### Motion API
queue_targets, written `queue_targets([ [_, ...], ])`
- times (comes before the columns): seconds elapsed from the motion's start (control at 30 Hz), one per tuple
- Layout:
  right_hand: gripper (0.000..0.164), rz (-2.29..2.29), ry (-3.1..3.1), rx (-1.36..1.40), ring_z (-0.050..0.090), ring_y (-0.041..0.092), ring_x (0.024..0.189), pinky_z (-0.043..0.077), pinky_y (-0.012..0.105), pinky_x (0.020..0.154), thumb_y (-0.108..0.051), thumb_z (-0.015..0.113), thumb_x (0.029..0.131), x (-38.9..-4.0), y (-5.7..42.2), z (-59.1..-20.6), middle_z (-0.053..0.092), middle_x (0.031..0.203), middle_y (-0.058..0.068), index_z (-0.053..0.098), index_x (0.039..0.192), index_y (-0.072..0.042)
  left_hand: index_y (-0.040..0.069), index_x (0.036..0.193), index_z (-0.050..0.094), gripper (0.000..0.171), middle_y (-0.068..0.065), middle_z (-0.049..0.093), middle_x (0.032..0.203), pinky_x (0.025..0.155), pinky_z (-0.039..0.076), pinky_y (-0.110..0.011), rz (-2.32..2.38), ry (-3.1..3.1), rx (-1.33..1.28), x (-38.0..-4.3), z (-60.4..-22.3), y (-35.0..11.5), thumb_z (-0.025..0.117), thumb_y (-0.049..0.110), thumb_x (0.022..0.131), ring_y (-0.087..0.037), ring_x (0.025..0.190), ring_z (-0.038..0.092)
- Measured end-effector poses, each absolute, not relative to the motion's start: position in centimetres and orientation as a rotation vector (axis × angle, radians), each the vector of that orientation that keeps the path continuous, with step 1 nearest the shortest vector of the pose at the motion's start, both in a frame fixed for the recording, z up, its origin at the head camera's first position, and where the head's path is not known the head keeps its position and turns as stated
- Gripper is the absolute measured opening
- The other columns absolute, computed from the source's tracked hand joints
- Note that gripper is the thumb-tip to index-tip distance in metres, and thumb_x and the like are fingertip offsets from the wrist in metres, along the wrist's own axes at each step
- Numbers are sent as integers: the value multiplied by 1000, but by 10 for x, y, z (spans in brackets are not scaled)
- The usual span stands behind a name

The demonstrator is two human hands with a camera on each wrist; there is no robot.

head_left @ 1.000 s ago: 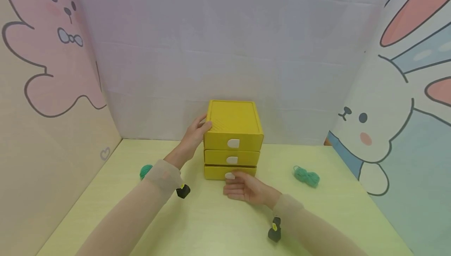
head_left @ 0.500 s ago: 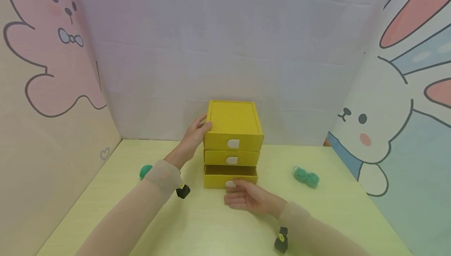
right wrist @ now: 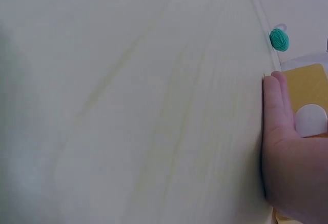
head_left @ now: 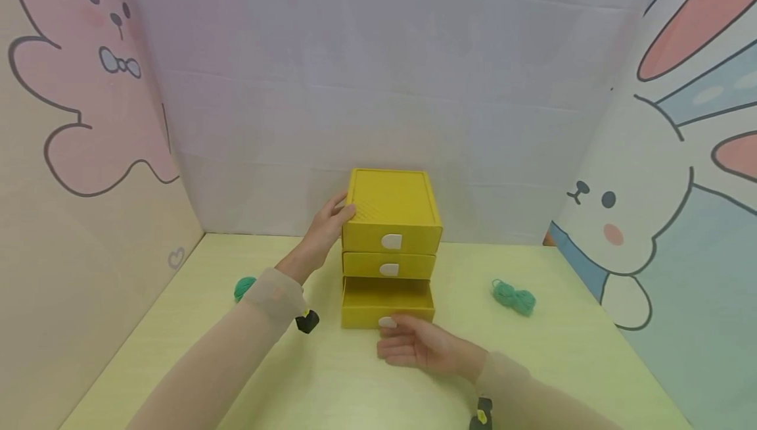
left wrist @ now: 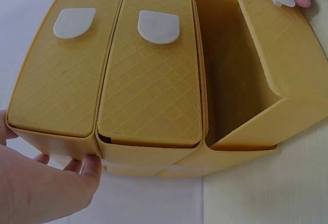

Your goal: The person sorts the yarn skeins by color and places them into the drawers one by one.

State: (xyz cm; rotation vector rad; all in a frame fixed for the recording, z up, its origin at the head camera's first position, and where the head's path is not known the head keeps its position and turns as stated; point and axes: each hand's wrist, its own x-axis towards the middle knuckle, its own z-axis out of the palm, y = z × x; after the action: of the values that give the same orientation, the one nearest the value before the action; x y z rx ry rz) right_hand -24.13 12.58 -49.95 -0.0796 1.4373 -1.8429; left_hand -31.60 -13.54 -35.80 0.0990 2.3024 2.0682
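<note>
The left hand [head_left: 319, 236] grips the yellow box [head_left: 393, 196]; the right hand [head_left: 426, 346] pinches a white handle [head_left: 387, 322]. A sleeve [head_left: 269, 308] partly hides green yarn [head_left: 243, 287].

Yellow drawer unit [head_left: 393, 196], diamond-patterned fronts [left wrist: 148, 85], white handles [head_left: 391, 241]; pale yellow-green counter [head_left: 343, 384], green yarn ball [head_left: 244, 286] toward its left edge, green skein [head_left: 514, 297] toward its right.

Green yarn [head_left: 514, 297] on a pale table [head_left: 355, 394]
</note>
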Motion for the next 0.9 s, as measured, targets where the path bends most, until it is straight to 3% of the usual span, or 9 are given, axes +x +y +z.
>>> queue_targets([
  [0.9,65,-1794,1421,-102,71,34,121,56,47,106,-38,56,111,-216,129,-494,67,135,29,48,150,13,25,171,21,68,-14,32,169,127,30,-53,2066,2309,112,-317,-358,-136,51,41,112,-35,154,37],
])
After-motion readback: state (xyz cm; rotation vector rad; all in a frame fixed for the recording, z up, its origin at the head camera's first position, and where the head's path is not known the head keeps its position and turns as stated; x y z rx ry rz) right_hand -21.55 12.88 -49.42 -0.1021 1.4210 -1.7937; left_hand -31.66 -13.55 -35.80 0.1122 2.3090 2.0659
